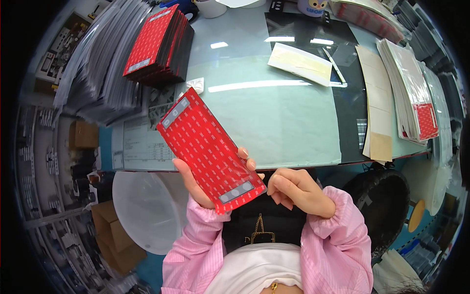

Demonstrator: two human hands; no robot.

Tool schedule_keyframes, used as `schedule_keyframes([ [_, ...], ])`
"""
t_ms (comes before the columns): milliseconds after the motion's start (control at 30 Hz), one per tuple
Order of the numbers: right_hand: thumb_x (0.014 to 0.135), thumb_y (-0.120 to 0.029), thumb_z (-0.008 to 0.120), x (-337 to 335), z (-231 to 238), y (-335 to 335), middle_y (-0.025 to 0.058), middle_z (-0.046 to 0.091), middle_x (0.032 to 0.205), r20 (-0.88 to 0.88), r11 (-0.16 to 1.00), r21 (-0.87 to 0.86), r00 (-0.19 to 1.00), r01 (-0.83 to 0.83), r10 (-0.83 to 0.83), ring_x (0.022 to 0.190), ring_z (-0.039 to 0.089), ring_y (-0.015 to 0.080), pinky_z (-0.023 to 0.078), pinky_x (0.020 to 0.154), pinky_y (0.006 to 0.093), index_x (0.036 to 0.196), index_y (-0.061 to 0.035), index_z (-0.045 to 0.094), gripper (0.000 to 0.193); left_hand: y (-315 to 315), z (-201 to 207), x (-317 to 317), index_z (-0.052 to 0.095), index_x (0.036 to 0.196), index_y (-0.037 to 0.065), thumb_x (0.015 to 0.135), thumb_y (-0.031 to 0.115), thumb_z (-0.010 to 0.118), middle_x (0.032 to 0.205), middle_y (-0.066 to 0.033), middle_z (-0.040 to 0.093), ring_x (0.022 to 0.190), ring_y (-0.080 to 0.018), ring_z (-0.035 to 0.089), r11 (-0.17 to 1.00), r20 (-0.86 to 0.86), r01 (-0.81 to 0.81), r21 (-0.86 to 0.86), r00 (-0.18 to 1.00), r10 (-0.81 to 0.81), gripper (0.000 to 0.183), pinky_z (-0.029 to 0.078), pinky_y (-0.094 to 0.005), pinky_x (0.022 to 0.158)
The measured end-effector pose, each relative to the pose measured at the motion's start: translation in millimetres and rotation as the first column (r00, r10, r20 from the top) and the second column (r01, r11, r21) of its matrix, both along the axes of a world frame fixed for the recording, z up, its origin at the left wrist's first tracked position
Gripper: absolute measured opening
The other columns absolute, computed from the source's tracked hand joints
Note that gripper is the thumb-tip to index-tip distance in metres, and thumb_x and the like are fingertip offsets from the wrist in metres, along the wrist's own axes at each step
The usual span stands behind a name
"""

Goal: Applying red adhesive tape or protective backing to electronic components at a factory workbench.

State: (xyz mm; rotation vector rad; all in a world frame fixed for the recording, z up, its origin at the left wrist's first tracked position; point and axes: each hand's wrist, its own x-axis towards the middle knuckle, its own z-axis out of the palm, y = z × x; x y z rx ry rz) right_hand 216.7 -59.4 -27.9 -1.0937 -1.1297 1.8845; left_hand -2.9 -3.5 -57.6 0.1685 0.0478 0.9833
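Note:
A flat rectangular panel (pixel 208 152), covered in red film with rows of small white print, lies tilted in my left hand (pixel 192 183). Grey strips with cut-out shapes show near both of its ends. The left thumb runs along one long edge, and the fingertips come round the opposite edge from below. At the panel's lower right corner is my right hand (pixel 298 191), its thumb and forefinger pinched together and the other fingers curled. Whether a bit of film is between those fingertips is too small to make out.
A stack of similar red-covered panels (pixel 155 41) stands at the far left, beside a tall pile of clear sheets (pixel 105 63). A pale card (pixel 301 63) and a white pen (pixel 335 66) lie far right of centre. More sleeves (pixel 404 83) are piled right; a dark round bin (pixel 382 206) stands below.

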Motion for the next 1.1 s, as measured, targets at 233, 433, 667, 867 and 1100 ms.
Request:
schedule_keyframes([
  [233, 0.113, -0.029, 0.043, -17, -5, 0, 0.0012, 0.052, 0.066, -0.077, 0.997, -0.05, 0.995, 0.058, -0.061, 0.053, 0.04, 0.0047, 0.031, 0.048, 0.0231, 0.087, -0.0032, 0.056, 0.038, -1, 1, 5, 0.046, 0.141, 0.001, 0.08, 0.089, 0.054, 0.131, -0.025, 0.057, 0.118, -0.0425, 0.058, 0.998, -0.017, -0.009, 0.054, 1.0, 0.01, 0.107, 0.054, -0.0602, 0.096],
  [433, 0.112, -0.023, 0.045, -25, -14, -6, 0.0002, 0.052, 0.065, -0.025, 0.972, 0.142, 0.983, 0.185, -0.183, 0.056, 0.045, 0.0055, 0.035, 0.051, 0.0237, 0.092, -0.0009, 0.058, 0.033, -1, 4, 5, 0.045, 0.14, 0.001, 0.082, 0.088, 0.053, 0.132, -0.0244, 0.056, 0.118, -0.0418, 0.058, 0.995, -0.077, -0.095, 0.039, 0.992, 0.098, 0.105, 0.054, -0.0599, 0.095],
  [667, 0.112, -0.022, 0.044, -25, -18, -8, 0.0003, 0.05, 0.063, -0.189, 0.987, -0.005, 0.969, 0.161, -0.159, 0.052, 0.042, 0.0057, 0.032, 0.048, 0.0235, 0.095, -0.0004, 0.058, 0.031, 2, 2, 5, 0.041, 0.144, 0.005, 0.094, 0.077, 0.048, 0.132, -0.0207, 0.056, 0.116, -0.0367, 0.06, 0.989, -0.131, -0.148, 0.021, 0.98, 0.149, 0.088, 0.055, -0.0609, 0.093],
  [867, 0.112, -0.022, 0.043, -20, -23, -5, 0.0002, 0.051, 0.062, -0.126, 0.98, 0.055, 0.975, 0.19, -0.182, 0.051, 0.043, 0.0059, 0.033, 0.048, 0.0238, 0.093, -0.001, 0.06, 0.033, 1, 2, 5, 0.042, 0.145, 0.006, 0.094, 0.078, 0.047, 0.131, -0.0207, 0.057, 0.115, -0.037, 0.06, 0.989, -0.138, -0.145, 0.032, 0.979, 0.148, 0.088, 0.055, -0.0615, 0.092],
  [1100, 0.111, -0.02, 0.045, -20, -23, -5, 0.0006, 0.052, 0.065, -0.07, 0.972, 0.113, 0.978, 0.204, -0.197, 0.052, 0.042, 0.0054, 0.031, 0.048, 0.0224, 0.094, -0.0001, 0.06, 0.029, 1, 0, 5, 0.046, 0.14, 0.003, 0.084, 0.087, 0.051, 0.13, -0.0235, 0.056, 0.117, -0.0413, 0.059, 0.995, -0.079, -0.1, 0.013, 0.992, 0.101, 0.102, 0.055, -0.0612, 0.093],
])
